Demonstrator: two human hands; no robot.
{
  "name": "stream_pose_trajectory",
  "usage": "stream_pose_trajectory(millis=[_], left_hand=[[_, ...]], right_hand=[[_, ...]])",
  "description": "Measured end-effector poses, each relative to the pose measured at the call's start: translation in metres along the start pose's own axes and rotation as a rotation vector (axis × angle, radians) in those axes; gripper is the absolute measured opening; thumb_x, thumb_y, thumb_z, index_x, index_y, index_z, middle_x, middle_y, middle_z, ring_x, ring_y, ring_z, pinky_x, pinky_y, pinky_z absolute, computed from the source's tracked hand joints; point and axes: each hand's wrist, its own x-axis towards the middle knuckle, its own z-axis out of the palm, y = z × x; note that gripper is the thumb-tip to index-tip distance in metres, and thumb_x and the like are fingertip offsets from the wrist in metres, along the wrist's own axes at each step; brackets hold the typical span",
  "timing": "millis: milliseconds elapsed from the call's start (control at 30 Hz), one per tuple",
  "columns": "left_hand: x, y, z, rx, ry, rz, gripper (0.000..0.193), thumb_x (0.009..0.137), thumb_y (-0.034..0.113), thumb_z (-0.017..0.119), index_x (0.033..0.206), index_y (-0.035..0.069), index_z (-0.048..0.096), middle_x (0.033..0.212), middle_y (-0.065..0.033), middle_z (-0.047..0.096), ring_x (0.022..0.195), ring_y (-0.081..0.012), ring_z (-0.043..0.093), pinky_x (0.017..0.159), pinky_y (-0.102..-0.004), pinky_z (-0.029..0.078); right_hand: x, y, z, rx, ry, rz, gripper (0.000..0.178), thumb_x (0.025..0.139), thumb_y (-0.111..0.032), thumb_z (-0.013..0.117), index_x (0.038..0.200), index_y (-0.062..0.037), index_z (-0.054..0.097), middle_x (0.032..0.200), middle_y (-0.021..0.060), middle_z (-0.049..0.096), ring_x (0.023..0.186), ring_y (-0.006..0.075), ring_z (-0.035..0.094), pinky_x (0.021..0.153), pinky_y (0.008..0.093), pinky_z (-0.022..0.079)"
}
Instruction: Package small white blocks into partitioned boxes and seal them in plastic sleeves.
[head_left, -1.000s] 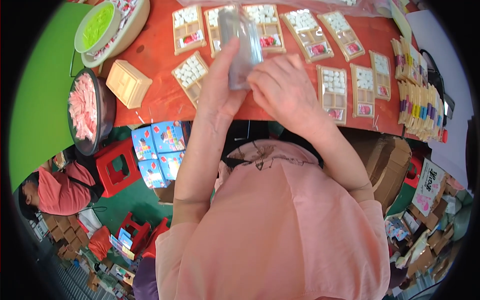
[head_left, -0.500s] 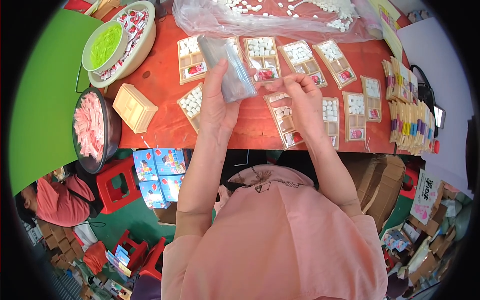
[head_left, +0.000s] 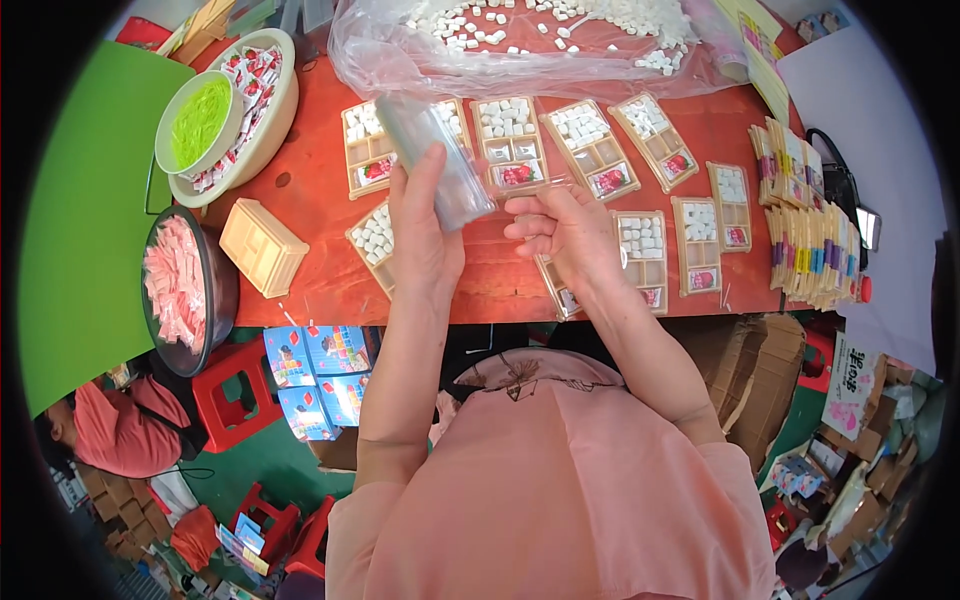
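Standing by, I observe the left hand [head_left: 427,225] closed on a stack of clear plastic film [head_left: 457,178]; the thumb lies along its upper face, while the fingers beneath are hidden. The stack slants, its far end reaching past the thumb to the left and its near end projecting to the right of the palm. Just beside that near end is the right hand [head_left: 580,235], its fingers loosely curled and slightly spread, their tips pointing at the stack with a narrow gap between. A faint clear edge shows above the right thumb; whether that hand grips it I cannot tell. Below the right hand, partly covered by it, is a compartment tray [head_left: 556,290] at the near edge of the red table [head_left: 330,215]. Beyond the gap between both hands sits a filled tray [head_left: 508,120] bearing white pieces and a strawberry-printed packet [head_left: 519,175].
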Motion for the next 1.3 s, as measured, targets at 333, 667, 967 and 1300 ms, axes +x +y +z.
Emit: stream_pose_trajectory(millis=[333, 667, 967, 1300], left_hand=[[-0.015, 0.003, -0.002, 0.039, -0.024, -0.021, 0.049, 0.095, 0.027, 0.068, 0.132, 0.002, 0.047, 0.116, -0.0121, 0.064, 0.099, -0.0213, 0.069, 0.077, -0.0354, 0.062], [-0.008, 0.006, -0.005, 0.043, 0.0, 0.008, 0.049, 0.095, 0.026, 0.068, 0.133, 0.003, 0.047, 0.114, -0.0105, 0.063, 0.099, -0.0201, 0.068, 0.078, -0.0354, 0.061], [-0.003, 0.005, -0.012, 0.018, -0.04, -0.066, 0.052, 0.095, 0.026, 0.069, 0.135, 0.003, 0.046, 0.115, -0.0108, 0.062, 0.101, -0.0211, 0.068, 0.078, -0.0372, 0.062], [-0.034, 0.002, -0.019, 0.096, 0.013, -0.04, 0.056, 0.095, 0.024, 0.069, 0.139, 0.005, 0.04, 0.124, -0.0109, 0.058, 0.103, -0.0194, 0.066, 0.077, -0.0367, 0.062]], right_hand=[[-0.012, 0.02, 0.005, 0.12, -0.061, -0.012, 0.029, 0.105, -0.02, 0.05, 0.121, 0.0022, 0.059, 0.107, 0.0188, 0.072, 0.077, 0.0195, 0.074, 0.057, 0.0273, 0.062], [0.004, 0.022, 0.011, 0.167, -0.081, 0.042, 0.031, 0.105, -0.021, 0.049, 0.123, 0.0024, 0.058, 0.11, 0.0206, 0.072, 0.074, 0.0195, 0.074, 0.056, 0.0271, 0.062], [-0.024, 0.003, 0.008, -0.045, -0.153, 0.295, 0.037, 0.104, -0.032, 0.053, 0.111, 0.0038, 0.059, 0.1, 0.0202, 0.072, 0.069, 0.0208, 0.072, 0.049, 0.0293, 0.059], [0.057, -0.042, 0.007, -1.133, 0.159, -0.604, 0.047, 0.095, -0.032, 0.065, 0.128, 0.0019, 0.055, 0.098, 0.0141, 0.072, 0.088, 0.0265, 0.071, 0.076, 0.0365, 0.053]])
